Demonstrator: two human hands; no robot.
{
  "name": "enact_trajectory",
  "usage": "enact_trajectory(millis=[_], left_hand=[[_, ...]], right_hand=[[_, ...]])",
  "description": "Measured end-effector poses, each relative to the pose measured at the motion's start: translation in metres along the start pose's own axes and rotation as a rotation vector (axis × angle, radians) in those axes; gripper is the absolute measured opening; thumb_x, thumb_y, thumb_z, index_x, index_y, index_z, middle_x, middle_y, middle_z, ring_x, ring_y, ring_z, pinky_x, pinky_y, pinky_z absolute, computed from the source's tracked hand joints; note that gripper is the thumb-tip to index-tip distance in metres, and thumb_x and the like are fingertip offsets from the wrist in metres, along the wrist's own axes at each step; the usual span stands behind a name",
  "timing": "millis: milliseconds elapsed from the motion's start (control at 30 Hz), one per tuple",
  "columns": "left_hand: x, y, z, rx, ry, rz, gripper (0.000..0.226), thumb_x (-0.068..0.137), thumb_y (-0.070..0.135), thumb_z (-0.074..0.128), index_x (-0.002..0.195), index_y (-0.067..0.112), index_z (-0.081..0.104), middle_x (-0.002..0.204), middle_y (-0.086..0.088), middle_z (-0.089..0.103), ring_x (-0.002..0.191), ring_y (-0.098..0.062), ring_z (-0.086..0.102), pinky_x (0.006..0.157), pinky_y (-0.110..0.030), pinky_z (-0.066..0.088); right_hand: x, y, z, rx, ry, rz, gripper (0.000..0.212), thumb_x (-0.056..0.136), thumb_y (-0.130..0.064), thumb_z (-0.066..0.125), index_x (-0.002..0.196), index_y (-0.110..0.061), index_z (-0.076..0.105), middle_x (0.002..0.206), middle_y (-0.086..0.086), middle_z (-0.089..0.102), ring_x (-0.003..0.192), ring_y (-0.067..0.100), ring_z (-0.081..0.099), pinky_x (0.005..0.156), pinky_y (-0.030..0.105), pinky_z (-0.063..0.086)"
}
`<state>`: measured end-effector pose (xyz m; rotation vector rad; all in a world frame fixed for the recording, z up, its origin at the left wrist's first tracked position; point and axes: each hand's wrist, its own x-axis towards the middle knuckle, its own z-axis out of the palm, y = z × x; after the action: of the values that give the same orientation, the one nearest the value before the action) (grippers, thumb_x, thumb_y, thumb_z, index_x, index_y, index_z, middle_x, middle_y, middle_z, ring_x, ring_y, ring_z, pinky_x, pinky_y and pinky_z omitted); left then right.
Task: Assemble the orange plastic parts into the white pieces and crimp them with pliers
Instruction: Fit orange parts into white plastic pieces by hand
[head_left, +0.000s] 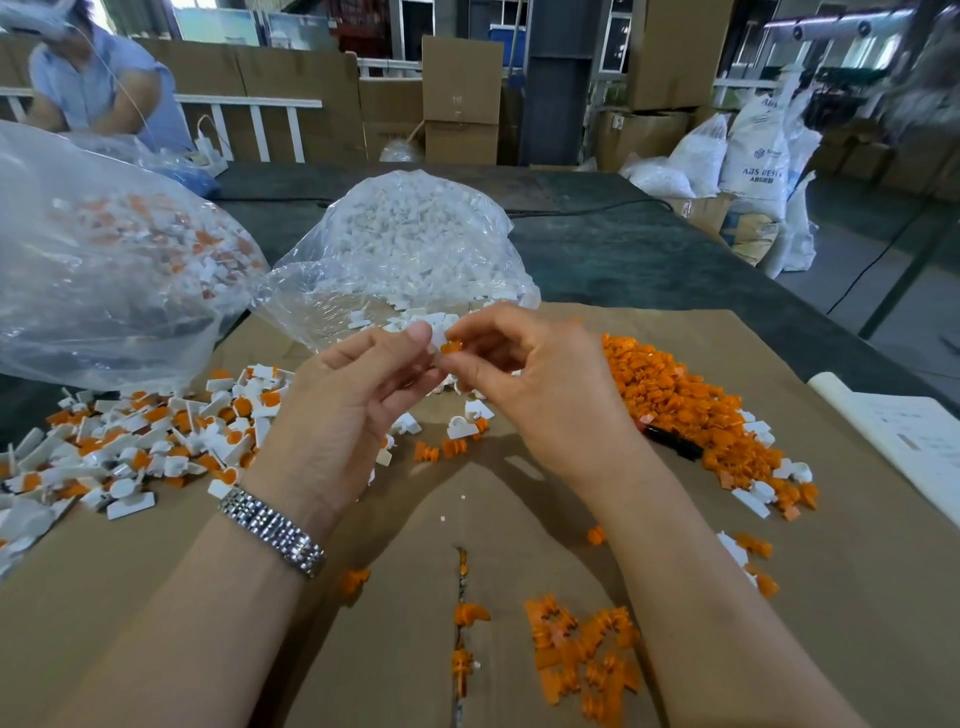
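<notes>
Right hand (535, 384) pinches orange part (451, 347); left hand (358, 395) pinches white piece (434, 338).

Orange part (451, 347), pinched between both hands against a white piece (435, 338). Orange heap (685, 410) at right; mixed white-and-orange heap (140, 441) at left. Clear bag (415, 244) of white pieces, far centre. Brown cardboard sheet (519, 519) beneath. Silver watch band (272, 532), left wrist. Dark green tabletop (623, 249) far side.

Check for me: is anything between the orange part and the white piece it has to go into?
Nothing visible. The right hand pinches the orange part right against the white piece held by the left hand, above the cardboard.
</notes>
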<state>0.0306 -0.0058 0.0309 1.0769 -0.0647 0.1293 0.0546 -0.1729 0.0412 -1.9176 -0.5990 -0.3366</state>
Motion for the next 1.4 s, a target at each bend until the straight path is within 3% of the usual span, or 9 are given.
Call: enact_trajectory(millis=[100,300,400,567,667,800,1200,1400], left_hand=[[0.0005,0.0013,-0.0014,-0.001,0.016,-0.019,0.009,0.076,0.009,0.074,0.083,0.005,0.07,0.089,-0.013,0.071,0.088,-0.022,0.072,0.084,-0.029,0.059],[0.0016,0.0002,-0.0032,0.076,0.076,-0.113,0.006,0.084,-0.002,0.07,0.087,-0.007,0.07,0.087,-0.015,0.072,0.086,-0.023,0.072,0.08,-0.027,0.06],[0.001,0.0022,-0.0051,0.187,0.093,-0.139,0.004,0.084,0.0,0.071,0.086,-0.003,0.072,0.088,-0.016,0.074,0.084,-0.021,0.074,0.07,-0.023,0.059],[-0.0019,-0.0007,-0.0019,0.054,0.12,-0.162,0.011,0.074,-0.004,0.073,0.084,-0.008,0.071,0.09,-0.022,0.075,0.092,-0.027,0.076,0.078,-0.025,0.06],[-0.0018,-0.0016,-0.0005,0.003,0.127,-0.145,0.02,0.068,0.0,0.075,0.085,-0.009,0.07,0.088,-0.019,0.075,0.089,-0.024,0.076,0.077,-0.024,0.06],[-0.0017,-0.0015,-0.001,-0.029,0.139,-0.124,0.027,0.066,0.001,0.076,0.088,-0.011,0.068,0.084,-0.016,0.074,0.087,-0.023,0.076,0.077,-0.024,0.06],[-0.0027,-0.0001,-0.002,-0.026,0.1,-0.125,0.02,0.068,0.001,0.076,0.087,-0.003,0.07,0.084,-0.014,0.075,0.085,-0.022,0.076,0.076,-0.024,0.06],[-0.0024,0.0037,-0.005,0.021,0.084,-0.169,0.012,0.073,0.001,0.077,0.081,-0.006,0.071,0.096,-0.023,0.076,0.096,-0.028,0.076,0.074,-0.024,0.06]], right_hand=[[-0.0015,-0.0008,0.004,-0.131,-0.011,-0.082,0.016,0.089,-0.017,0.077,0.104,-0.017,0.074,0.086,-0.006,0.071,0.079,0.007,0.067,0.075,0.017,0.054],[-0.0012,0.0021,0.0058,-0.269,-0.03,-0.135,0.016,0.089,-0.017,0.076,0.105,-0.014,0.074,0.087,-0.005,0.068,0.079,0.007,0.063,0.076,0.025,0.054],[-0.0007,0.0043,0.0061,-0.276,-0.024,-0.122,0.017,0.088,-0.019,0.078,0.104,-0.014,0.075,0.087,-0.003,0.07,0.079,0.011,0.065,0.077,0.032,0.056],[0.0001,0.0064,0.0064,-0.215,0.001,-0.092,0.02,0.086,-0.021,0.079,0.105,-0.014,0.075,0.085,-0.003,0.071,0.079,0.012,0.067,0.077,0.038,0.057],[0.0007,0.0069,0.007,-0.2,0.001,-0.107,0.023,0.085,-0.02,0.08,0.107,-0.016,0.074,0.084,-0.006,0.07,0.078,0.01,0.067,0.077,0.033,0.058],[-0.0002,0.0055,0.0078,-0.106,-0.026,-0.066,0.034,0.084,-0.016,0.082,0.115,-0.021,0.068,0.081,-0.012,0.068,0.076,0.005,0.066,0.073,0.016,0.054],[0.0009,0.0038,0.0041,-0.094,0.015,-0.053,0.02,0.085,-0.011,0.08,0.104,-0.013,0.077,0.088,-0.004,0.07,0.078,0.005,0.067,0.075,0.012,0.05],[-0.0011,0.0024,0.0053,-0.148,-0.01,-0.093,0.017,0.086,-0.013,0.079,0.102,-0.015,0.076,0.088,-0.003,0.07,0.08,0.01,0.067,0.076,0.023,0.055]])
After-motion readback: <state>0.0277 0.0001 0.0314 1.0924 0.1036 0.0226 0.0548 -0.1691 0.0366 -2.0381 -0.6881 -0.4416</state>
